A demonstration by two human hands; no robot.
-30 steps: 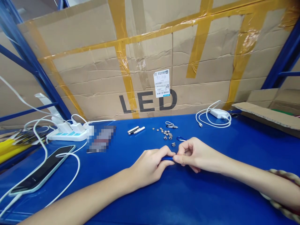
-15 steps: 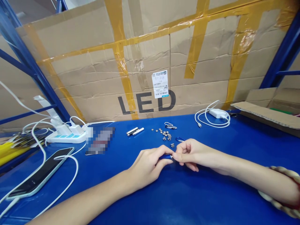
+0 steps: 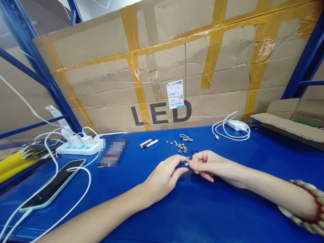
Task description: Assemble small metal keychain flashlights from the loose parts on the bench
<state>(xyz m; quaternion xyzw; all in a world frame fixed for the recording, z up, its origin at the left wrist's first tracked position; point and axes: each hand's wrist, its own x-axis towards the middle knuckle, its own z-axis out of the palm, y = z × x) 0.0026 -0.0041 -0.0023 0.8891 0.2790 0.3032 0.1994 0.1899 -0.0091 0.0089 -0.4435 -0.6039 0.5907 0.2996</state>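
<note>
A left hand [image 3: 163, 176] pinches a blue tube [image 3: 181, 165] as the right hand [image 3: 215, 166] pinches its silver end [image 3: 186, 164], apparently working it; any turn calls for steady alignment.

Blue tube [image 3: 181, 165], one: your left hand [image 3: 164, 173] is gripping it; your right hand [image 3: 209, 163] is pinching its silver end. Small metal discs [image 3: 185, 147], several: lying scattered beyond the tube. Metal cylinders [image 3: 152, 143], two: lying side by side, beyond and left of the tube. Phone [image 3: 57, 184], one: lying far left of the tube. White cable [image 3: 231, 137], coiled: lying beyond and right of the tube.
</note>
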